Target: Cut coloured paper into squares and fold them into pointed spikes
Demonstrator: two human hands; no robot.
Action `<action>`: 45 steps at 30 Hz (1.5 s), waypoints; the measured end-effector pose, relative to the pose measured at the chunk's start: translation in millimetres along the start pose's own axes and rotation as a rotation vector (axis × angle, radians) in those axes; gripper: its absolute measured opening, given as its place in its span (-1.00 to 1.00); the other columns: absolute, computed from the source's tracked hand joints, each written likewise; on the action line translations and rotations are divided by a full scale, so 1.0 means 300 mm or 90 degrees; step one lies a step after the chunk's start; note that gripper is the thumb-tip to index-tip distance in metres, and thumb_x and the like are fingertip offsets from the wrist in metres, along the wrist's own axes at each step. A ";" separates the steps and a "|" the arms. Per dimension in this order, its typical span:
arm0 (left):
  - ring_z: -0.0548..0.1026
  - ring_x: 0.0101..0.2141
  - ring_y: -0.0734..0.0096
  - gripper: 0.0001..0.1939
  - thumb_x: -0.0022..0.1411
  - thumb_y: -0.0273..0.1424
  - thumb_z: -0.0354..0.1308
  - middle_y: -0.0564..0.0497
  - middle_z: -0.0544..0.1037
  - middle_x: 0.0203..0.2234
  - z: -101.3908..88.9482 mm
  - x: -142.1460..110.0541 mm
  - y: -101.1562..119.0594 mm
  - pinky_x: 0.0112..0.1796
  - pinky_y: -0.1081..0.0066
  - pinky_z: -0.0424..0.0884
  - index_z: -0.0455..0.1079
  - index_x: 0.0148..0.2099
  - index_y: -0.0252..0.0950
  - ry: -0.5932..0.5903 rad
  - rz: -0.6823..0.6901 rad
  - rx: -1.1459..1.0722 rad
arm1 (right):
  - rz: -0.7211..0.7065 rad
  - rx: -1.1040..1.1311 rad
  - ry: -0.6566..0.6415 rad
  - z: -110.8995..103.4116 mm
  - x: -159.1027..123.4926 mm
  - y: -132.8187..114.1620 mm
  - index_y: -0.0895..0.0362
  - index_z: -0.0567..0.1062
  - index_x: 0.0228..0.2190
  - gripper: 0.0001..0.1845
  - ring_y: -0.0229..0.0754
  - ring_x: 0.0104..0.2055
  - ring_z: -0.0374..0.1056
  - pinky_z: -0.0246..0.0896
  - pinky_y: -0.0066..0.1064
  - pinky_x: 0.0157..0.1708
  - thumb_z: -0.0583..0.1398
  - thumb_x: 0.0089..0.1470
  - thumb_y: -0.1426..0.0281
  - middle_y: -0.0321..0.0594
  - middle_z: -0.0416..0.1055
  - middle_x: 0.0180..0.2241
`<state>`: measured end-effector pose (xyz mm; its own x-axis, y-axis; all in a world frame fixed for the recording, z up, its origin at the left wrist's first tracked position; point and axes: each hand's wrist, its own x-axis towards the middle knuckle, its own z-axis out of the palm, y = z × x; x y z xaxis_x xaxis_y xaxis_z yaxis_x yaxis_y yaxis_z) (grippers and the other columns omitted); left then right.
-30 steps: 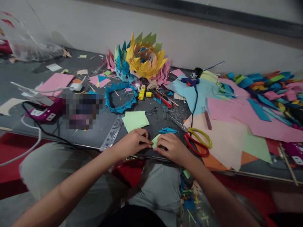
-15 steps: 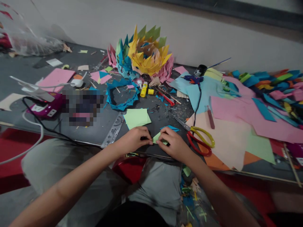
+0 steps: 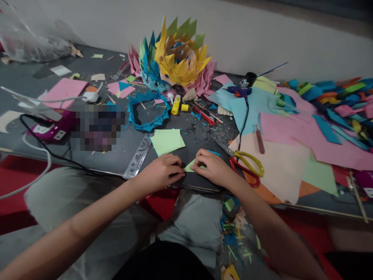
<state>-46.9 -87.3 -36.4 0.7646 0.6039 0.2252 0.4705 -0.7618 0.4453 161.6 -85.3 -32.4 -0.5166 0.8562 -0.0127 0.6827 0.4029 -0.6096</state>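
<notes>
A small folded piece of light green paper [image 3: 190, 166] lies at the table's front edge between my hands. My left hand [image 3: 164, 170] pinches its left corner. Fingers of my right hand [image 3: 210, 165] are closed on its right side and hide part of it. Partly behind the right hand lies a folded blue paper [image 3: 215, 152]. Just beyond my left hand is a stack of light green paper squares [image 3: 167, 140], with a clear ruler [image 3: 139, 155] to its left. Scissors [image 3: 247, 165] with red and yellow handles lie right of my right hand.
A blue paper ring [image 3: 134, 123], a yellow glue stick [image 3: 176, 105] and folded paper crowns [image 3: 183, 70] stand farther back. A glue gun [image 3: 239, 91] trails a black cord across coloured sheets [image 3: 279, 159] on the right. A purple power strip [image 3: 55, 126] with cables sits left.
Both hands still hold the green paper, and it now shows a little more between them. My right hand has shifted slightly up along it. The whole view has tilted slightly.
</notes>
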 end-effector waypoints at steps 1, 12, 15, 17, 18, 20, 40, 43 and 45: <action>0.40 -0.35 0.38 -0.79 0.24 -0.40 0.04 -0.06 0.46 -0.38 -0.002 -0.008 0.001 -0.29 0.38 0.32 0.48 -0.33 -0.34 -0.001 0.021 0.025 | 0.006 -0.010 -0.008 -0.004 0.003 -0.004 0.15 0.33 -0.58 -0.81 -0.25 -0.36 0.26 0.11 -0.44 -0.33 0.19 0.02 0.43 -0.28 0.25 -0.41; 0.46 -0.20 0.26 -0.73 0.23 -0.38 0.01 -0.11 0.52 -0.19 0.023 -0.031 0.029 -0.19 0.30 0.39 0.39 -0.10 -0.42 0.053 0.089 0.137 | 0.008 -0.053 -0.031 -0.015 0.001 -0.015 0.14 0.35 -0.53 -0.84 -0.26 -0.34 0.24 0.06 -0.46 -0.32 0.14 0.07 0.41 -0.29 0.22 -0.39; 0.39 -0.04 0.20 -0.62 0.25 -0.34 -0.03 -0.14 0.46 -0.05 0.038 -0.048 0.038 -0.08 0.23 0.34 0.28 0.04 -0.44 0.011 0.104 0.160 | 0.000 -0.044 -0.033 -0.013 -0.002 -0.013 0.14 0.35 -0.52 -0.84 -0.25 -0.33 0.23 0.06 -0.45 -0.30 0.13 0.08 0.42 -0.29 0.22 -0.39; 0.35 0.01 0.20 -0.56 0.25 -0.30 -0.04 -0.16 0.40 0.02 0.042 -0.061 0.038 -0.03 0.22 0.29 0.22 0.10 -0.44 -0.014 0.084 0.158 | -0.001 -0.042 -0.043 -0.015 -0.002 -0.013 0.14 0.35 -0.52 -0.84 -0.25 -0.34 0.23 0.06 -0.44 -0.30 0.12 0.08 0.42 -0.28 0.22 -0.39; 0.33 0.03 0.21 -0.54 0.25 -0.28 -0.05 -0.17 0.37 0.04 0.043 -0.067 0.037 -0.01 0.21 0.28 0.20 0.12 -0.45 -0.024 0.074 0.156 | -0.004 -0.042 -0.048 -0.016 -0.002 -0.013 0.15 0.35 -0.52 -0.84 -0.25 -0.33 0.23 0.06 -0.44 -0.30 0.12 0.09 0.42 -0.28 0.22 -0.38; 0.31 0.05 0.19 -0.50 0.25 -0.26 -0.04 -0.19 0.35 0.06 0.043 -0.073 0.035 0.01 0.20 0.25 0.17 0.14 -0.46 -0.036 0.062 0.156 | -0.014 -0.042 -0.056 -0.019 -0.001 -0.012 0.15 0.35 -0.51 -0.85 -0.24 -0.32 0.23 0.07 -0.43 -0.29 0.11 0.10 0.43 -0.27 0.23 -0.38; 0.16 0.13 0.06 -0.64 0.20 -0.27 0.01 -0.20 0.31 0.05 0.033 -0.072 0.080 -0.01 0.12 0.26 0.36 0.00 -0.30 0.013 -0.059 0.161 | 0.060 -0.163 0.106 -0.017 -0.079 0.064 0.10 0.31 -0.41 -0.82 -0.05 -0.27 0.25 0.16 -0.26 -0.28 0.20 0.01 0.29 -0.19 0.25 -0.36; 0.19 0.11 0.08 -0.67 0.21 -0.28 0.02 -0.17 0.34 0.01 0.032 -0.069 0.074 -0.03 0.12 0.29 0.38 -0.03 -0.27 0.031 -0.061 0.152 | 0.037 -0.165 0.118 -0.035 -0.093 0.062 0.11 0.33 -0.41 -0.87 -0.04 -0.27 0.26 0.19 -0.22 -0.28 0.18 0.04 0.32 -0.16 0.29 -0.36; 0.25 0.06 0.11 -0.71 0.21 -0.30 0.03 -0.14 0.37 -0.03 0.031 -0.060 0.073 -0.06 0.14 0.31 0.41 -0.06 -0.26 0.050 -0.060 0.149 | -0.009 -0.120 0.179 -0.047 -0.121 0.016 0.09 0.34 -0.41 -0.93 -0.07 -0.26 0.29 0.21 -0.23 -0.26 0.14 0.06 0.36 -0.17 0.32 -0.36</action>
<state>-46.3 -116.8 -38.7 0.6807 0.6838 0.2628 0.6340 -0.7296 0.2562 190.9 -109.7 -23.8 -0.3815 0.8954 0.2297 0.7737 0.4453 -0.4507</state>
